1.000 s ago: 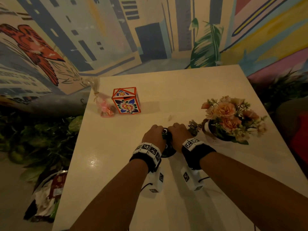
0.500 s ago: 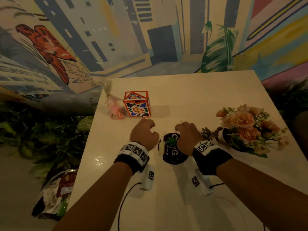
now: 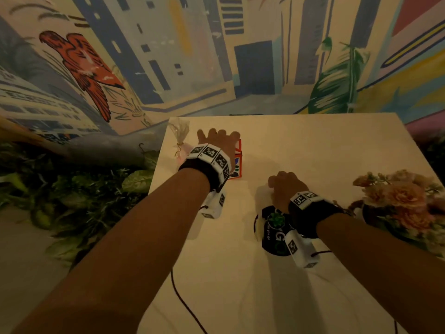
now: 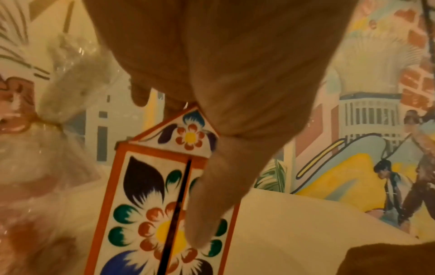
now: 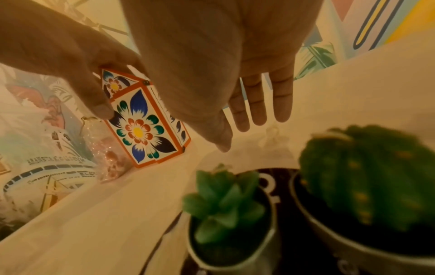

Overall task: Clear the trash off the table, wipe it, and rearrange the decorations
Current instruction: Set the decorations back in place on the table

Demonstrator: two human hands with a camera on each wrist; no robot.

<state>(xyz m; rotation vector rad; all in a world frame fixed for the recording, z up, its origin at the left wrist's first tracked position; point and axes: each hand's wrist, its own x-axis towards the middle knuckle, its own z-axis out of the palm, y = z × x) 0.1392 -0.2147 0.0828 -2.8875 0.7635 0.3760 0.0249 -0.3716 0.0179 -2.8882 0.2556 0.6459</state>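
An orange-edged box with painted flowers [image 3: 238, 165] [image 5: 141, 128] stands at the far left of the cream table [image 3: 313, 145]. My left hand [image 3: 218, 138] grips it from above: the thumb [image 4: 204, 214] lies on the front face [image 4: 141, 195] and the fingers reach over the roof. My right hand [image 3: 284, 184] [image 5: 249, 119] hangs just above the table with straight fingers, holding nothing. Right behind it sits a round black tray [image 3: 272, 242] with a small succulent [image 5: 223, 197] and a cactus [image 5: 367, 176] in pots.
A tied cellophane bag [image 3: 179, 136] [image 4: 58, 93] lies left of the box near the table's edge. A pot of pink flowers [image 3: 395, 203] stands at the right edge. Leafy plants [image 3: 72, 189] line the floor on the left. A painted wall stands behind the table.
Both hands have left the black tray. The left hand reached forward and left and took hold of the painted box. The right hand drew slightly forward and opened.
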